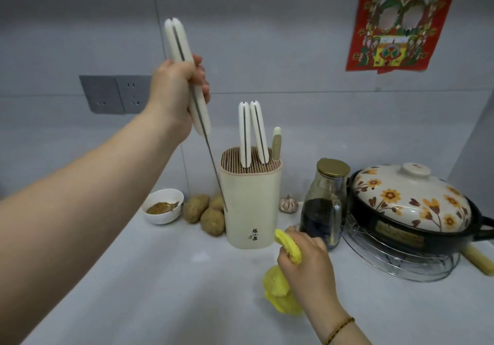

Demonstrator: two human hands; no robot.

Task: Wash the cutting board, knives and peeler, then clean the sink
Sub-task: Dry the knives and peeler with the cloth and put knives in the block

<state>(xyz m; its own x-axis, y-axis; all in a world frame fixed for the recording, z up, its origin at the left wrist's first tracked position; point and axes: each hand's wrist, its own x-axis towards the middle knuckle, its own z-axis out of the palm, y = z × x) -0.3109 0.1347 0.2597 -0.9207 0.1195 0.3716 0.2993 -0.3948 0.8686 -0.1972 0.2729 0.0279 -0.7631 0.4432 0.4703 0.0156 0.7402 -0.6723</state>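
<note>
My left hand [177, 92] grips the white handle of a knife [184, 77], held upright with the thin blade pointing down, seen edge-on. The blade tip hangs in front of the left side of a cream knife block [252, 205] on the counter. Two more white-handled knives [252, 130] stand in the block's slots, with a small ribbed-handled tool [276, 144] at its right corner. My right hand [304, 261] is closed on a yellow cloth [280, 288], low and just right of the block's base.
A white bowl of brown paste [163, 205] and several potatoes [205, 211] sit left of the block. To the right are a garlic bulb [288, 204], a dark-liquid bottle [324, 203] and a flowered clay pot [411, 205] on a wire rack. Grey wall sockets [115, 94] are behind.
</note>
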